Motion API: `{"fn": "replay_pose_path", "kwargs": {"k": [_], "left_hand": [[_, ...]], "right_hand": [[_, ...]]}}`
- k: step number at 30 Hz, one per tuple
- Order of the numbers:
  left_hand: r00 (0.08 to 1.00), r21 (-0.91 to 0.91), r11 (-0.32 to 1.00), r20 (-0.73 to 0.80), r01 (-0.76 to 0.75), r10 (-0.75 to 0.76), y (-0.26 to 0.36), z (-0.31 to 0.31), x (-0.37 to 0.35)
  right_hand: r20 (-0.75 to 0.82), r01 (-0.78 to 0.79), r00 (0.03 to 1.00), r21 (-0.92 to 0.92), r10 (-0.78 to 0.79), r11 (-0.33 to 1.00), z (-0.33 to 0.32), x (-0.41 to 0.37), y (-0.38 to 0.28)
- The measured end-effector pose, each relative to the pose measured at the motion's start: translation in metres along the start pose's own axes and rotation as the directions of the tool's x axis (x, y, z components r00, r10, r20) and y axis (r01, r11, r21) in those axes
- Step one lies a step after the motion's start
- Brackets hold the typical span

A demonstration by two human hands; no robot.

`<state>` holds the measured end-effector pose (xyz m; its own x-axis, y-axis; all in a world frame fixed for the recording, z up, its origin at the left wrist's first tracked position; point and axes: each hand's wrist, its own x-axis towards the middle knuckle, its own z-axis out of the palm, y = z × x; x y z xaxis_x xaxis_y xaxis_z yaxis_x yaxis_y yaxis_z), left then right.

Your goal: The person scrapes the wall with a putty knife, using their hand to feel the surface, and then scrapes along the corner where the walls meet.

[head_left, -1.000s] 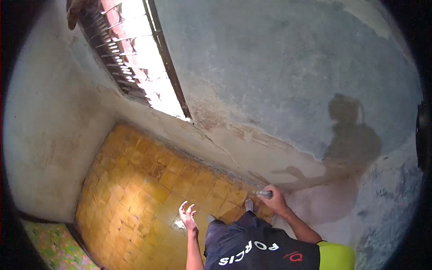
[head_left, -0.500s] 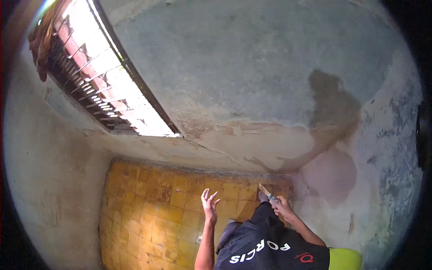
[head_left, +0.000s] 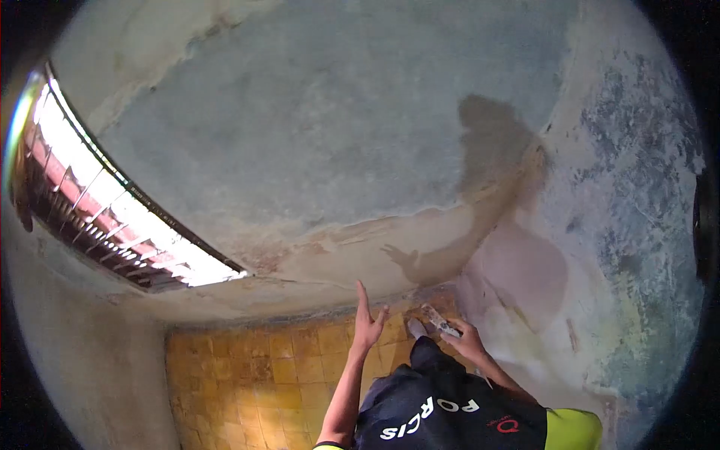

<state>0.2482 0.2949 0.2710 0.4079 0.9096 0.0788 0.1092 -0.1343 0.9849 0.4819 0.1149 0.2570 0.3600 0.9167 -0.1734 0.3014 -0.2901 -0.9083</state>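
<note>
My left hand (head_left: 367, 327) is raised over the floor in front of the wall, empty, its index finger pointing up and the thumb held apart. To its right, my right hand (head_left: 466, 342) is wrapped round the handle of a scraper (head_left: 436, 316). The scraper's flat, stained blade points up and left, over my foot (head_left: 417, 328). Neither the hand nor the blade appears to touch the wall.
The front wall (head_left: 337, 142) has worn grey-blue paint with a bare, peeled lower band. A barred window (head_left: 127, 217) is at left. On the right, a patchy side wall (head_left: 615, 225) meets the corner close to me. Yellow tiles (head_left: 285, 371) cover the floor.
My view has turned right and up, so the window sits further left and lower. My left hand has risen towards the wall with its index finger extended. The scraper remains in my right hand.
</note>
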Motion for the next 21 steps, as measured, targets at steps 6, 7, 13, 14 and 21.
{"fn": "replay_pose_path", "kwargs": {"k": [6,7,13,14,21], "left_hand": [[0.986,0.309,0.946,0.162,-0.1,0.051,0.016,0.02,0.025],[0.985,0.329,0.938,0.167,-0.108,0.055,0.013,0.022,0.024],[0.989,0.347,0.936,0.111,0.056,-0.1,-0.023,0.017,0.007],[0.988,0.345,0.934,0.084,0.093,-0.129,-0.029,0.015,0.004],[0.942,0.18,0.93,-0.16,0.322,-0.295,-0.069,0.02,-0.024]], "right_hand": [[-0.078,0.203,0.972,-0.194,-0.222,0.96,-0.031,0.046,-0.015],[-0.054,0.264,0.957,-0.256,-0.286,0.93,-0.04,0.055,-0.031],[-0.055,0.499,0.86,-0.111,-0.507,0.859,-0.051,0.128,-0.086],[-0.054,0.55,0.832,-0.04,-0.552,0.834,-0.05,0.142,-0.096],[0.243,0.898,0.373,0.146,-0.895,0.414,-0.034,0.222,-0.132]]}}
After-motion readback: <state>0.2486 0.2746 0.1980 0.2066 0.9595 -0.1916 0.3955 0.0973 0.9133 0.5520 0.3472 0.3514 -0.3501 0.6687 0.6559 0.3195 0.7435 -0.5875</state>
